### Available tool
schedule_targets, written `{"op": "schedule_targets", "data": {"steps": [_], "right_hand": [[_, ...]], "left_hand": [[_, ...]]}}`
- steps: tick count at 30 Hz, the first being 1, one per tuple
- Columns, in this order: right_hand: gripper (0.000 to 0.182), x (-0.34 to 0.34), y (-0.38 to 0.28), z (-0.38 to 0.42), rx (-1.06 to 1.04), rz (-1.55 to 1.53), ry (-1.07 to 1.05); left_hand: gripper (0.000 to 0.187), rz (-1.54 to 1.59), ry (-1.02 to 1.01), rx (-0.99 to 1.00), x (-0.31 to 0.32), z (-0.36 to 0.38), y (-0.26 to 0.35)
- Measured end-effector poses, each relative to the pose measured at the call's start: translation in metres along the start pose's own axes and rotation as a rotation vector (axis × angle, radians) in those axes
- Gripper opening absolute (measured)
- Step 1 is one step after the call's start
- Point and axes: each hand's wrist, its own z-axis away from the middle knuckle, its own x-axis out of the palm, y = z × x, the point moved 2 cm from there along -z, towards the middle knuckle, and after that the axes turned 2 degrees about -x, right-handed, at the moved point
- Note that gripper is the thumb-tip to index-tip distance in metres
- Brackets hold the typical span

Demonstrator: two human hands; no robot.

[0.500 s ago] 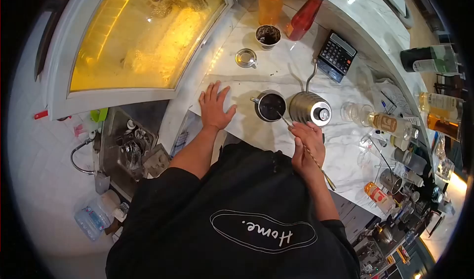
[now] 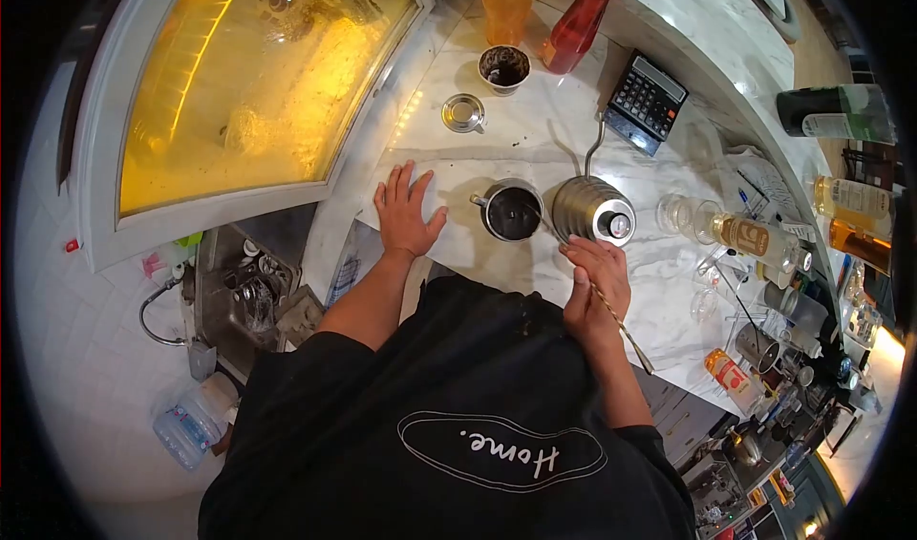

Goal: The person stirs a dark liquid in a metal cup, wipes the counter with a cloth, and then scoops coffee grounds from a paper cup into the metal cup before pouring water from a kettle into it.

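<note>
Between the fingers and thumb of my right hand (image 2: 597,287) is a long twisted bar spoon (image 2: 621,325). Its lower end dips into dark liquid in a metal cup (image 2: 512,210) with a side handle. My left hand (image 2: 408,212) lies flat on the marble counter (image 2: 458,172), fingers spread, to the left of the cup. A steel gooseneck kettle (image 2: 592,208) stands just right of the cup, its spout pointing away from me. Farther back are a small metal drip filter (image 2: 463,113) and a tub (image 2: 503,68) with dark residue inside.
An orange-capped bottle (image 2: 505,7), a red bottle (image 2: 581,22) and a calculator (image 2: 646,101) stand along the back. Several glasses and bottles, one with a tan label (image 2: 747,236), crowd the right. A framed yellow-lit pane (image 2: 258,91) and a sink (image 2: 239,287) are at left.
The whole view has shifted slightly, so the counter items appear a little farther left. The spoon has turned slightly in the cup; my left hand stays on the counter.
</note>
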Motion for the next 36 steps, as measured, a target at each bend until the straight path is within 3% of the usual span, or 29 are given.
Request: {"op": "schedule_targets", "data": {"steps": [7,14,20,25,36], "right_hand": [[0.012,0.005,0.0,0.006,-0.122,-0.045,-0.012],[0.015,0.002,-0.003,0.019,-0.074,0.005,0.058],[0.023,0.016,-0.014,0.021,-0.169,0.024,-0.03],[0.017,0.012,-0.016,0.035,-0.043,0.037,0.087],[0.019,0.027,-0.024,0.043,0.008,0.047,0.177]], "left_hand": [[0.073,0.0,-0.003,0.013,0.001,0.0,0.001],[0.071,-0.001,0.01,0.014,0.002,0.0,-0.001],[0.072,-0.018,-0.015,-0.005,0.002,0.0,-0.001],[0.072,-0.007,0.0,0.012,0.002,-0.001,0.0],[0.073,-0.022,-0.006,0.021,0.003,0.001,-0.001]]}}
